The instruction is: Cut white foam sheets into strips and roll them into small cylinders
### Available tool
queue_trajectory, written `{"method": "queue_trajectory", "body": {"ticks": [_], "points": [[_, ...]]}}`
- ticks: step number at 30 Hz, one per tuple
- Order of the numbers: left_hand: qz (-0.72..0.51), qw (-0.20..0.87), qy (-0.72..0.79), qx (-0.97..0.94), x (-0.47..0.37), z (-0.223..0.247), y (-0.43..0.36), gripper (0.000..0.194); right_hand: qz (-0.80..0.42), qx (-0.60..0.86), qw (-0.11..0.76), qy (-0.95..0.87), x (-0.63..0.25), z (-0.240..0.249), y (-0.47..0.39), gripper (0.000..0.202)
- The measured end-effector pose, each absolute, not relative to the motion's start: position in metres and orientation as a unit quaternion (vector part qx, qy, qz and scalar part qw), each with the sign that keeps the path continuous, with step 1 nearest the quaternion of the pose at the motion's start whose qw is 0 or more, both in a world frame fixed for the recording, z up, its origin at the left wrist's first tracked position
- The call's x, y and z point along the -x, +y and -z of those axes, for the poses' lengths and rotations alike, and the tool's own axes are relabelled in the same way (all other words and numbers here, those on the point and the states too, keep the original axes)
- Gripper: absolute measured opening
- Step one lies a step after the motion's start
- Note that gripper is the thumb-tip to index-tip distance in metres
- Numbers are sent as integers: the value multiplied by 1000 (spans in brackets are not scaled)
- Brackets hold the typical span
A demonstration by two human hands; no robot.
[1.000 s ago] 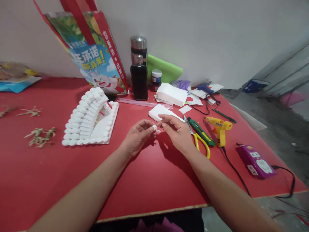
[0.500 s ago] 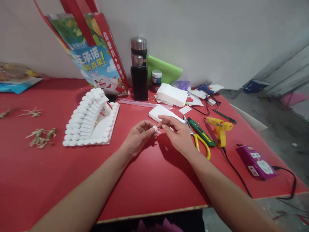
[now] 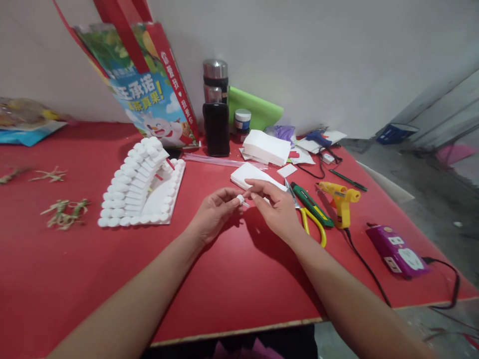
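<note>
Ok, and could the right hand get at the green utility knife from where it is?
Probably yes: the green utility knife lies uncovered on the table beside the right hand; only the low-lying scissors come between them.

Red table (image 3: 232, 284) bearing white model (image 3: 129, 189), glue gun (image 3: 341, 202), scissors (image 3: 322, 235).

My place: makeshift craft corner, home or small workshop, can't tell which. Red worktop (image 3: 232, 294) before me, against plain wall (image 3: 318, 65). Glue gun (image 3: 342, 203), green cutter (image 3: 312, 205), yellow-handled scissors (image 3: 322, 234), white paper stack (image 3: 266, 147), small white model (image 3: 121, 194) show handicraft. Thermos (image 3: 215, 70) and printed carrier bag (image 3: 149, 102) give homely touch. Bare grey floor (image 3: 441, 199) to my right.
</note>
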State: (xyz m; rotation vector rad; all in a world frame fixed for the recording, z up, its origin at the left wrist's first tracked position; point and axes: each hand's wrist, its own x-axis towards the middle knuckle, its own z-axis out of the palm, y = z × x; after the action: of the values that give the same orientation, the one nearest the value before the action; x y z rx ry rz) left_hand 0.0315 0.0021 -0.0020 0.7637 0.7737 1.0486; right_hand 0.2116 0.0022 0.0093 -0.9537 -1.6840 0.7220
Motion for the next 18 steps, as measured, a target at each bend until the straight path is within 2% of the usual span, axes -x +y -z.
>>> {"method": "queue_trajectory", "body": {"ticks": [8, 18], "points": [[-477, 723, 364, -342, -31, 4, 3, 39, -308, 397, 525, -687, -212, -11, 1, 29], [-487, 719, 356, -345, -32, 5, 4, 40, -423, 439, 537, -584, -213, -10, 6, 25]]}}
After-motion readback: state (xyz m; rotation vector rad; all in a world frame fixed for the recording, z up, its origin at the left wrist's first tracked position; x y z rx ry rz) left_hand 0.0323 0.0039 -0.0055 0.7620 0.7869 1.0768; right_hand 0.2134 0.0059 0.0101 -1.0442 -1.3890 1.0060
